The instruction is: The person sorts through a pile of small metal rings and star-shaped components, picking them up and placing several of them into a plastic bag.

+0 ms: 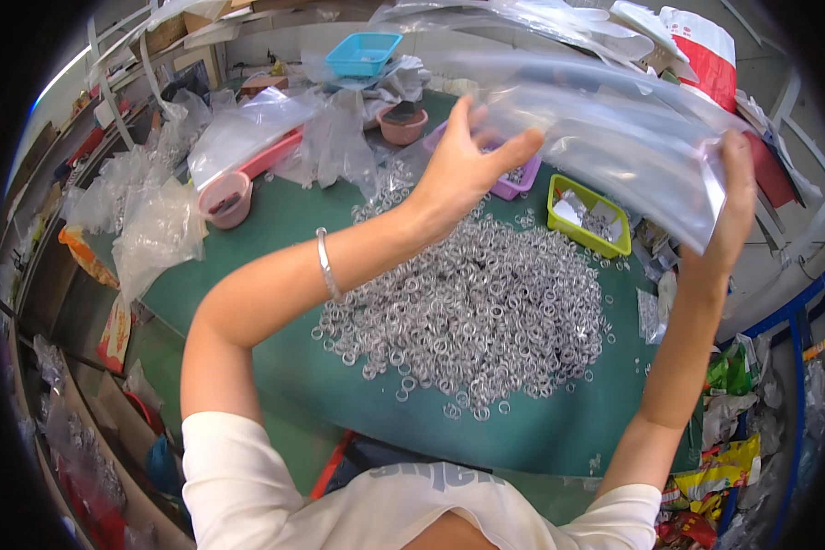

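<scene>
A large clear plastic bag (pixel 614 151), blurred by motion, stretches across the far right above the table. Its right end is gripped by my right hand (pixel 731 202), the thumb side against the bag's edge. My left hand (pixel 467 156) is raised by the bag's left end, thumb and fingers spread apart; a metal bangle (pixel 326 264) circles that wrist. Beneath my arms, a wide heap of small silvery rings (pixel 486 312) covers the middle of the green tabletop (pixel 257 247). Behind my left hand a purple basket (pixel 520 183) is partly hidden.
A yellow-green basket (pixel 582 229) with white scraps stands right of the heap. Pink containers (pixel 225 200), a blue basket (pixel 364 55) and crumpled plastic bags (pixel 147 215) sit further back and left. Colourful packets (pixel 729 458) crowd a blue-framed rack (pixel 793 312) at right.
</scene>
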`<state>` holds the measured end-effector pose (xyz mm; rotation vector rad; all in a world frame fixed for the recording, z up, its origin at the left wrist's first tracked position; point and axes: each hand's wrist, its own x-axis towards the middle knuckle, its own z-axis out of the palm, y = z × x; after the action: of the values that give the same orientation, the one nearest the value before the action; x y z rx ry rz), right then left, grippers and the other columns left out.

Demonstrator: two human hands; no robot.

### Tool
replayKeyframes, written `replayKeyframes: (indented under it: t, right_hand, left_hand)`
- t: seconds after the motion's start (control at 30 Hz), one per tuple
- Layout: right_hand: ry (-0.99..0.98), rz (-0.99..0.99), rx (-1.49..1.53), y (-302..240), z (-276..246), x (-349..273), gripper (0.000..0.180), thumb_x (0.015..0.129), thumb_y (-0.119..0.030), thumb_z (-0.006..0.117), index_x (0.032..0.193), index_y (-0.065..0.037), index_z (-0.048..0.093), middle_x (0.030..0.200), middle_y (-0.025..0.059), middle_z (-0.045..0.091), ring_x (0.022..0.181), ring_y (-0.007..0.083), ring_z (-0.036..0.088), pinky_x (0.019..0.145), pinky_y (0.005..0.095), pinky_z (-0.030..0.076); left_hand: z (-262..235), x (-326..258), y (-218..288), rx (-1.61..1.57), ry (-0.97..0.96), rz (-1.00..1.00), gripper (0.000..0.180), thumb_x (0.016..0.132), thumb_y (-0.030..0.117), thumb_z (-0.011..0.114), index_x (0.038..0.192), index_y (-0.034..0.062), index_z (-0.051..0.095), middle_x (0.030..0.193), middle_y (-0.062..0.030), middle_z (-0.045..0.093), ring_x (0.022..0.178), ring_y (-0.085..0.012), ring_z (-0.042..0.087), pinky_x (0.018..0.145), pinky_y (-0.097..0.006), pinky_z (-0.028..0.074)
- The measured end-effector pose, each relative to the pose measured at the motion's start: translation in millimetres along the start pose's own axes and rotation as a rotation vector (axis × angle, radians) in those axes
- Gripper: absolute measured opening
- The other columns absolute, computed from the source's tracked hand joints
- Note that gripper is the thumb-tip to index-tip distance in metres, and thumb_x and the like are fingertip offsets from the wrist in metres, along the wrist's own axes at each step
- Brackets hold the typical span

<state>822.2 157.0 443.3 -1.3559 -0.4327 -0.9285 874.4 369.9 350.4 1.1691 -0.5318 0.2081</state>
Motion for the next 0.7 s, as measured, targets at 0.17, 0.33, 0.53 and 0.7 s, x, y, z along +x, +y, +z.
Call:
replayKeyframes:
  t: [0.17,0.33,0.53,0.7]
  right_hand:
    - [0.047,0.714,0.421,40,-10,-88,0.018,0.093,-0.025,0.051,0.092,-0.009,0.057,0.076,0.0011,0.058,0.065,0.0085,0.055,0.055,0.0209,0.046]
    - [-0.008,0.99,0.583,90,-39,-155,0.016,0.094,-0.023,0.048,0.093,-0.01,0.055,0.064,-0.0005,0.051,0.054,0.0086,0.05,0.048,0.0217,0.042]
    - [-0.205,0.918,0.441,121,-46,-244,0.033,0.095,-0.035,0.047,0.11,-0.006,0.053,0.09,0.0067,0.059,0.048,0.0074,0.043,0.043,0.0203,0.038]
    - [-0.056,1.398,0.721,94,-29,-284,0.067,0.089,-0.061,0.035,0.122,-0.004,0.048,0.109,0.0129,0.061,0.041,0.0057,0.036,0.034,0.019,0.026]
  left_hand:
    - [-32,-76,-20,-0.306,-0.168,-0.323,0.088,0.072,0.031,0.077,0.137,0.0015,0.025,0.138,-0.0164,0.032,0.122,-0.0247,0.04,0.1,-0.038,0.036]
    - [-58,-151,-12,0.637,-0.515,0.096,0.033,0.066,0.02,0.08,0.096,0.0104,0.068,0.142,-0.0142,0.028,0.135,-0.0347,0.02,0.109,-0.044,0.023]
    - [-66,-212,-29,0.406,-0.071,-0.147,0.01,0.087,0.01,0.06,0.094,0.002,0.059,0.107,-0.0145,0.06,0.11,-0.0302,0.055,0.089,-0.041,0.045]
    - [-83,-228,-35,0.246,0.287,-0.074,0.02,0.094,0.009,0.048,0.11,-0.0024,0.051,0.074,-0.0134,0.063,0.051,-0.0141,0.058,0.049,-0.024,0.046]
